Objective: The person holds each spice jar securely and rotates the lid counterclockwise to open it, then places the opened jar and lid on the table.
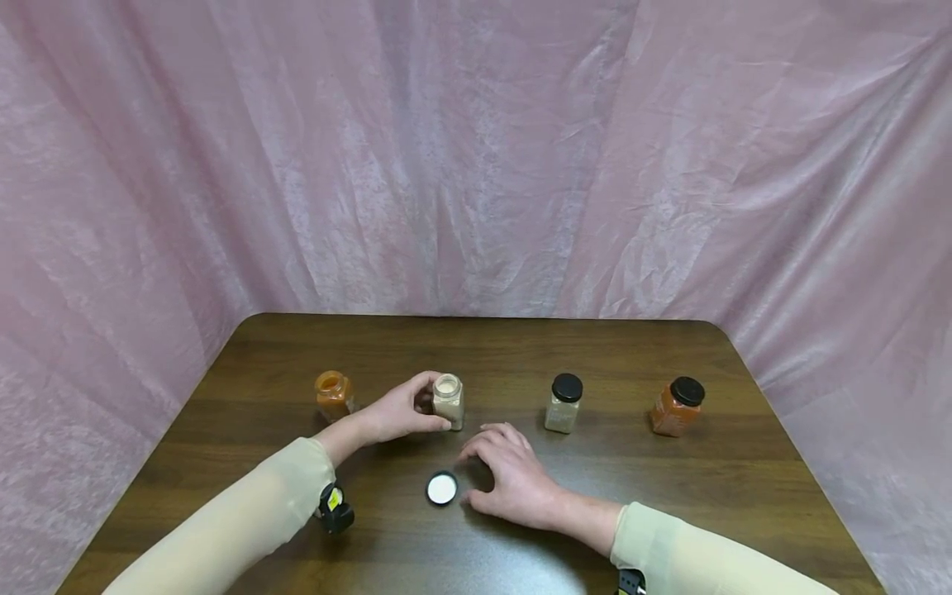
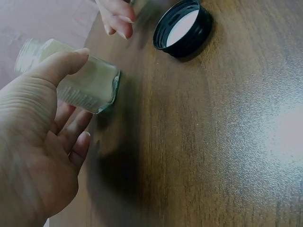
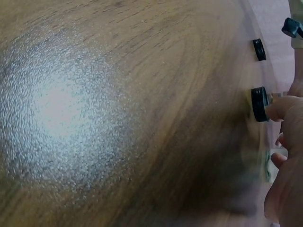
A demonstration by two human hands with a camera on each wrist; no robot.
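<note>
An open glass jar of beige powder (image 1: 449, 400) stands at the table's middle. My left hand (image 1: 416, 411) grips it from the left, thumb on the near side; in the left wrist view the thumb (image 2: 59, 66) presses on the jar (image 2: 90, 85). Its black lid (image 1: 442, 488) lies upside down, white liner up, on the table in front of the jar, also seen as the lid (image 2: 182, 28). My right hand (image 1: 500, 467) rests on the table just right of the lid, fingers relaxed and holding nothing.
An uncapped jar of orange powder (image 1: 332, 395) stands left of my left hand. To the right stand a black-capped pale jar (image 1: 564, 403) and a black-capped orange jar (image 1: 677, 406). The dark wooden table (image 1: 669, 512) is ringed by a pink curtain (image 1: 476, 165).
</note>
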